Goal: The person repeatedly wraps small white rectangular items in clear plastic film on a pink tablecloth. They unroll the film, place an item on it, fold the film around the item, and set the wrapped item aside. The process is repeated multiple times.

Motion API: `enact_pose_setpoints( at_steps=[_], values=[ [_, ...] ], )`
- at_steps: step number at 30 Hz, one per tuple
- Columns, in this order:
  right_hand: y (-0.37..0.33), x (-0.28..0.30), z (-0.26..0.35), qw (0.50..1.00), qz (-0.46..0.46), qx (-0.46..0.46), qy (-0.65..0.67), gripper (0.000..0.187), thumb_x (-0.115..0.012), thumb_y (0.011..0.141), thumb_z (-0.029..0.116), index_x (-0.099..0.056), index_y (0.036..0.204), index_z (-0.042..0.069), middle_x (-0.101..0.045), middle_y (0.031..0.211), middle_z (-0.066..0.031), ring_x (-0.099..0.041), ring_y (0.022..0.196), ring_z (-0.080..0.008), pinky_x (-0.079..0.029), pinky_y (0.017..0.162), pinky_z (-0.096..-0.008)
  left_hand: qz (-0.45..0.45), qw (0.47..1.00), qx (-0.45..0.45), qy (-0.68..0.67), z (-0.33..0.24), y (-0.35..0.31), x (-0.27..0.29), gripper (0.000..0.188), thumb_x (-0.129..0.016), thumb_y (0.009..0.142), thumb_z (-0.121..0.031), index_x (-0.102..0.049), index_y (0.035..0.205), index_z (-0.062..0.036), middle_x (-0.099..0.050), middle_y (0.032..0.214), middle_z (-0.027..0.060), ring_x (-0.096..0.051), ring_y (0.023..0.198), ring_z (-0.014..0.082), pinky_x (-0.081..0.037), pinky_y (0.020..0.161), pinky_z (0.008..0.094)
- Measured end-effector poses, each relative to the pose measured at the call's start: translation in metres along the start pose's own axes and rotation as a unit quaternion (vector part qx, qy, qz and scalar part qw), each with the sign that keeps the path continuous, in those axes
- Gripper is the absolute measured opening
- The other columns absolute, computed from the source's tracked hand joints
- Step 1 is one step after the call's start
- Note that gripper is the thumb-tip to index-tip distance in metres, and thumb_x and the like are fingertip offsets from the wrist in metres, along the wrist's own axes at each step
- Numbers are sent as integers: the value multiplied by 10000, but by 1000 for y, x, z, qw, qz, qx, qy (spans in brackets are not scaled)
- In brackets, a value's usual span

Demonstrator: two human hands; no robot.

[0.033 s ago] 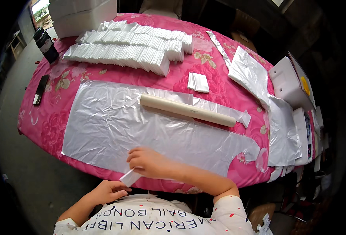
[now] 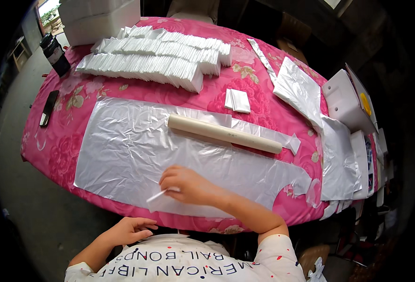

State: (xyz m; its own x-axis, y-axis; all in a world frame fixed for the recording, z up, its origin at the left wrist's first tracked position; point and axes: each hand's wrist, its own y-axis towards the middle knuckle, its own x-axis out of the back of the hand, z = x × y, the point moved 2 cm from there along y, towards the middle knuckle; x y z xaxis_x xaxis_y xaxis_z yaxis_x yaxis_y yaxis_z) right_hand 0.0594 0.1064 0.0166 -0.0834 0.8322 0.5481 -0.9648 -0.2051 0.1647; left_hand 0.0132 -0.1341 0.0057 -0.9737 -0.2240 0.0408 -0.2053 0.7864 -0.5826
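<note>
My right hand (image 2: pixel 183 184) is closed on a folded white plastic packet (image 2: pixel 157 196), held by one end over the near edge of a flat plastic bag. That bag (image 2: pixel 123 155), whitish and thin, lies spread across the near half of the table. My left hand (image 2: pixel 134 230) is at the table's near edge, close to my shirt, its fingers stretched out and holding nothing. A pale cardboard tube (image 2: pixel 224 133) rests slantwise on the bag. Beyond the tube sits another small folded white packet (image 2: pixel 237 101).
Rows of folded white packets (image 2: pixel 141 67) stand at the back left, before a white foam box (image 2: pixel 99 21). A dark bottle (image 2: pixel 55 54) and a phone (image 2: pixel 49 108) are on the left. More plastic bags (image 2: pixel 299 87) lie at the right, beside an open white foam container (image 2: pixel 346 98).
My right hand has moved up and slightly right, drawing the folded packet away from my left hand. The left hand stays in place, now apart from the packet.
</note>
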Motion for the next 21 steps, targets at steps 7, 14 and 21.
enact_pose_setpoints(
  at_steps=[7,14,21],
  values=[
    [-40,192,-122,809,-561,-161,69,133,-609,842,78,-627,908,-36,-633,780,-21,-546,679,-54,-438,615,-206,59,971,12,-232,-6,-2,12,355,-478,854,-45,-519,1198,35,-600,1125,168,-604,966,207,-492,847,327],
    [-63,219,-164,741,-455,-443,-217,351,-693,737,234,-636,979,-13,-664,914,-132,-631,831,-202,-481,737,-306,76,970,-34,-228,-7,6,21,338,-497,899,-68,-500,1231,1,-584,1164,119,-569,1033,172,-455,876,302],
    [-80,178,-94,872,-301,-343,-175,454,-676,755,259,-580,1119,6,-595,1073,-167,-554,1000,-305,-441,864,-364,95,978,-29,-183,-19,11,17,364,-522,882,-64,-493,1238,5,-577,1172,117,-551,1052,170,-426,921,306]
  ],
)
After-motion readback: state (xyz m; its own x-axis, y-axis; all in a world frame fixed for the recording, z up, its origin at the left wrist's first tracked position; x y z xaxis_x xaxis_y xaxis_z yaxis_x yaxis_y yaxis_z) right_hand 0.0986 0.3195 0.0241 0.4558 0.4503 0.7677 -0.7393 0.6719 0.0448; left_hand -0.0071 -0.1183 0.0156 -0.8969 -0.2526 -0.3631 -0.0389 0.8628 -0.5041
